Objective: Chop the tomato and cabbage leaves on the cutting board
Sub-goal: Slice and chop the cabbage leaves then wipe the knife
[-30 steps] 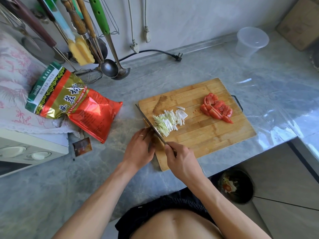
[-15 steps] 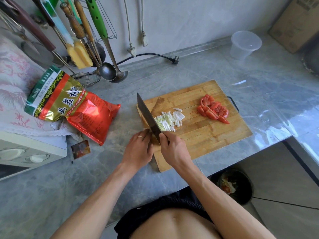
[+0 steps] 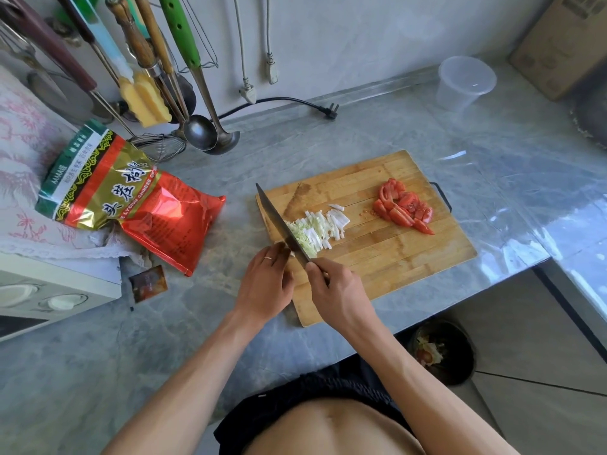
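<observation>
Gripping the knife, right hand angles over cabbage, left hand curled.

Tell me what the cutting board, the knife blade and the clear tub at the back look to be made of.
Cutting board: looks like bamboo or wood, matte, judging by its glued parallel strips and tan grain. Knife blade: dark grey metal, probably steel, with a dull sheen. Clear tub: translucent plastic, thin-walled and slightly cloudy, with the countertop showing through.

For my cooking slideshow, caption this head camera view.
Right hand slices cabbage with a knife beside cut tomato, left hand steadying.
</observation>
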Demonstrator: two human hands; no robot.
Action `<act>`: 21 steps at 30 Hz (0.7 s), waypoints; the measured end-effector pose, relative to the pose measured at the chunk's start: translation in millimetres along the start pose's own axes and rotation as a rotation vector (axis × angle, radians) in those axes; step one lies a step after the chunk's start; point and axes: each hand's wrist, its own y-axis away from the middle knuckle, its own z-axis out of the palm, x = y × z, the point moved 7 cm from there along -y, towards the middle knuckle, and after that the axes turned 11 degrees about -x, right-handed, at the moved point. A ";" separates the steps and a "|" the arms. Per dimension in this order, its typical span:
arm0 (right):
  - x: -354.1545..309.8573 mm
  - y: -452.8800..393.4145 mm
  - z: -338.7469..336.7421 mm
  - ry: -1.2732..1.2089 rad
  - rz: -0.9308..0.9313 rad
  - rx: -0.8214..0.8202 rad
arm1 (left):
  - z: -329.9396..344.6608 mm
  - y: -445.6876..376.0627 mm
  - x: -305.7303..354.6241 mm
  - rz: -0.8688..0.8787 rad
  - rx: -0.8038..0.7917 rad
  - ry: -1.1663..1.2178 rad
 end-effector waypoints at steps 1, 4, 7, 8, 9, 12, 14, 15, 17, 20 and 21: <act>-0.7 1.0 1.0 0.004 -0.005 -0.007 | 1.0 0.7 -0.9 0.001 -0.005 0.003; -3.4 3.2 1.4 0.017 -0.023 -0.014 | 5.2 3.4 -5.6 -0.015 -0.016 0.047; -2.4 2.3 1.7 0.015 -0.021 -0.013 | 6.8 5.8 -9.0 -0.031 -0.034 0.159; -2.0 2.2 1.5 0.015 -0.021 -0.013 | 5.5 6.8 -10.2 -0.044 -0.032 0.218; -1.1 2.0 1.4 0.014 -0.022 -0.013 | 3.9 7.7 -11.5 -0.064 -0.024 0.273; 0.4 2.6 0.5 0.012 -0.025 -0.013 | -4.8 9.0 -15.4 -0.077 0.054 0.296; -0.7 2.5 0.0 0.011 -0.031 -0.012 | -7.7 6.3 -19.3 -0.074 0.085 0.236; -1.3 2.3 0.1 0.011 -0.033 -0.012 | -7.4 4.1 -20.4 -0.076 0.078 0.198; -1.4 1.9 2.2 0.010 -0.026 -0.022 | -5.4 0.9 -20.0 -0.070 0.055 0.122; 0.0 1.4 7.5 0.016 -0.009 -0.033 | -0.4 -1.4 -19.7 -0.063 0.019 0.057; 0.8 0.9 9.6 0.025 -0.005 -0.033 | 1.6 -2.2 -20.5 -0.067 0.000 0.049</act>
